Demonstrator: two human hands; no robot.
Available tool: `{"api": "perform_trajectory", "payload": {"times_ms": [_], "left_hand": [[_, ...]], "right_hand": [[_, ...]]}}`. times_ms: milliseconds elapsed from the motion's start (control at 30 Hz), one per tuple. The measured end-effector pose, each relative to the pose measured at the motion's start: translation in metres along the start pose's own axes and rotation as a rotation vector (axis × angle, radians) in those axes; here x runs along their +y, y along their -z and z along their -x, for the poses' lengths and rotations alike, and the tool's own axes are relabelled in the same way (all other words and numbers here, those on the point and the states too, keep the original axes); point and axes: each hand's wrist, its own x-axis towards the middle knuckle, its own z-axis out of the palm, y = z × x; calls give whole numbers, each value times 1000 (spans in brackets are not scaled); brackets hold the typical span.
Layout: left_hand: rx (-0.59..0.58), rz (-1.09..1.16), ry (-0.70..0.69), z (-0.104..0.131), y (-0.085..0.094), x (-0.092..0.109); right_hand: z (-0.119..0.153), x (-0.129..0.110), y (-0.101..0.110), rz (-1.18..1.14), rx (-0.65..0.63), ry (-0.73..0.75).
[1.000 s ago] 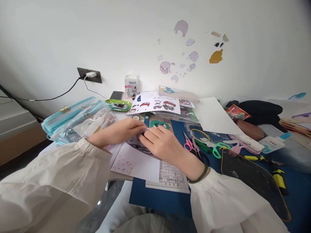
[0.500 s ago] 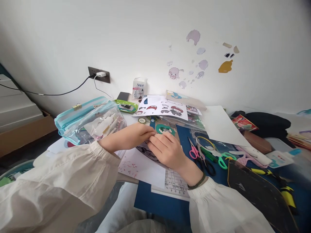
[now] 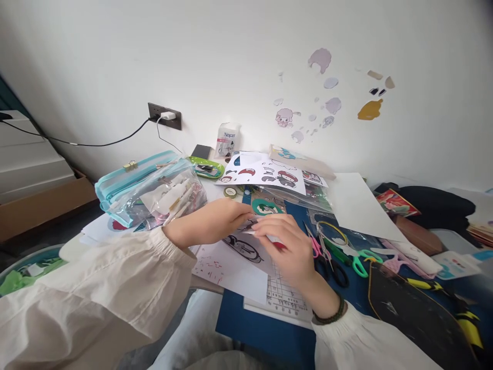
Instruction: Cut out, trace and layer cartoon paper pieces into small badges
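Over the papers at the middle of the table, my left hand (image 3: 221, 218) is closed in a pinch on a small piece of paper (image 3: 247, 226) with dark printing. My right hand (image 3: 287, 244) grips the same piece from the right, thumb and fingers pressed together; the fingers partly cover it. Below them lies a sheet with a black-outlined cartoon drawing (image 3: 242, 249). Under that are a white sheet with red handwriting (image 3: 227, 272) and a ruled, written page (image 3: 287, 293). A round green sticker or tape roll (image 3: 265, 206) sits just beyond my fingertips.
Scissors with black handles (image 3: 339, 275), green-handled scissors (image 3: 360, 266) and a black board (image 3: 412, 308) lie to the right. A clear pouch of supplies (image 3: 173, 198) and a blue zip case (image 3: 115, 180) stand left. Printed sheets (image 3: 265, 177) lie at the back.
My hands have drawn slightly apart, the right one shifting right and down with its fingers lifted more. More of the small paper and the cartoon drawing now shows. The view has shifted a little left.
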Motion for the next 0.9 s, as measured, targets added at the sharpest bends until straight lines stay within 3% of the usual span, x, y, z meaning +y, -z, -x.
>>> {"api": "perform_trajectory", "payload": {"times_ms": [167,300,400,500,667,900], "left_hand": [[15,43,-26,0,1,-1],[77,50,-43,4,-2,-3],[120,34,-84,7,-3,-4],[86,35,-111,7,-2,-2],[4,118,-35,8,4,10],[-28,184,44,7,2,17]], "right_hand": [[-6,1,4,-196,101,-325],[-5,2,11,-290,262,-612],[-4,-1,21,-325,316,-733],[0,-5,30,-344,233,-785],[9,-9,29,-361,22,-827],[16,-14,13,-420,-22,-756]]}}
